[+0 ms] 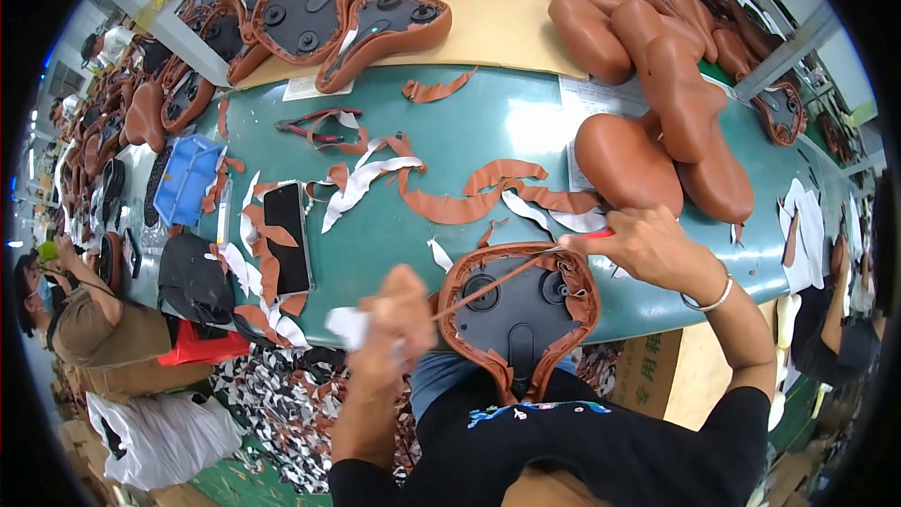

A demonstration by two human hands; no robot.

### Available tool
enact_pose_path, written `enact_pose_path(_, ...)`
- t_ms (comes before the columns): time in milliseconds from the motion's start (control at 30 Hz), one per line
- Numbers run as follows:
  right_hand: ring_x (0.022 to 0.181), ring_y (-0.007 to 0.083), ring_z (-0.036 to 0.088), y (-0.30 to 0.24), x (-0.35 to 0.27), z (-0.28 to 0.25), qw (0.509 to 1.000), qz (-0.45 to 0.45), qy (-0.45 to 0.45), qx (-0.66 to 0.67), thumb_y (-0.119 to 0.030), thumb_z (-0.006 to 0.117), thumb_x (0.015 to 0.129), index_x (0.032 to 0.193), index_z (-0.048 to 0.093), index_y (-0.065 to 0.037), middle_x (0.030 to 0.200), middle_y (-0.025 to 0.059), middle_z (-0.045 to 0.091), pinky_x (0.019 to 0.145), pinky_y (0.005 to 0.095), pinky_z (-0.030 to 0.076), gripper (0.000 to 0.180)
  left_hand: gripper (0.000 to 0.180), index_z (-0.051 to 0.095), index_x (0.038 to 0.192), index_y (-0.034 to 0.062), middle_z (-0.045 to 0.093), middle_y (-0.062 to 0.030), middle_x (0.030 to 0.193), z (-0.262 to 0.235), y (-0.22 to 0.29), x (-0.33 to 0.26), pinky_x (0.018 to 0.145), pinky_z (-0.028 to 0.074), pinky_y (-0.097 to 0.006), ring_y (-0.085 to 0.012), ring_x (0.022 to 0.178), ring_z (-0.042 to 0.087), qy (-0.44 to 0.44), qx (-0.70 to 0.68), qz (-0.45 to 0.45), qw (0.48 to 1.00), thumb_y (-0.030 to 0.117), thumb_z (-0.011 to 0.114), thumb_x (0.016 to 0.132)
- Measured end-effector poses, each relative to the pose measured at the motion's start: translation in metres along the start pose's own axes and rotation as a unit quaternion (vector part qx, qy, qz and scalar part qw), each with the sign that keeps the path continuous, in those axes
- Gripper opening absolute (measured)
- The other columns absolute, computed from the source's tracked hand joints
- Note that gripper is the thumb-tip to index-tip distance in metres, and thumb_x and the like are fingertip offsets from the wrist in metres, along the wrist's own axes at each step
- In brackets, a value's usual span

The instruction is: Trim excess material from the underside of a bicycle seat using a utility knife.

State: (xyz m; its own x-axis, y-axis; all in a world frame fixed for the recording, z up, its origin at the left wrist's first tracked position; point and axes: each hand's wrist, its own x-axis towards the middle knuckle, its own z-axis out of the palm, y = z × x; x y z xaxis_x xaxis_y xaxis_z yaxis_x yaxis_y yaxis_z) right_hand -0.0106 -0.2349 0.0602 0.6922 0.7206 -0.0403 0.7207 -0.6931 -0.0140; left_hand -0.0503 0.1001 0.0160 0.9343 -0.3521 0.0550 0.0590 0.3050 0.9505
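The seat (481,333) you are working on lies upside down at the near edge of the green desk (366,268), its narrow end toward your body. It is broad and rounded at the far end and tapers toward you. A reddish-brown cover wraps over its rim all round, the inner edge puckered and uneven, bunched most at the far right corner. Inside sits a dark grey base with a round black fitting on each side and a long rounded panel running down the middle.

A thin brown strip (488,286) stretches slantwise across the base. Your left hand (389,324) is blurred, but its fingers look closed on the strip's near end, with a white scrap (347,327) beside them. Your right hand (648,249) grips a red-handled tool (597,234) at the seat's far right corner. Curled brown trimmings (441,211) lie just beyond the seat.
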Motion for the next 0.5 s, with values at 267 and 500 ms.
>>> enact_pose_path(267,0.044,0.0258,0.050,-0.082,-0.059,0.007,0.977,0.199,-0.062,0.040,-0.008,0.054,0.077,0.136,0.040,-0.017,0.059,0.0096,0.051,0.043,0.0383,0.034,0.062,0.039,0.053,0.067,0.0074,0.055,-0.0013,0.072,-0.032,0.049,0.066,0.071,0.046,-0.034,-0.0148,0.067,0.053,-0.029,-0.191,0.138,0.971,0.038,0.048,0.090)
enact_pose_path(500,0.042,0.0251,0.053,-0.046,-0.018,-0.004,0.991,0.123,-0.030,0.028,-0.013,0.054,0.082,0.129,0.047,-0.017,0.053,0.0072,0.051,0.042,0.0380,0.036,0.047,0.020,0.058,0.088,0.0026,0.054,-0.0044,0.085,0.031,-0.036,0.114,0.067,0.044,-0.032,-0.0179,0.075,0.052,-0.289,-0.033,-0.048,0.956,0.019,0.064,0.078)
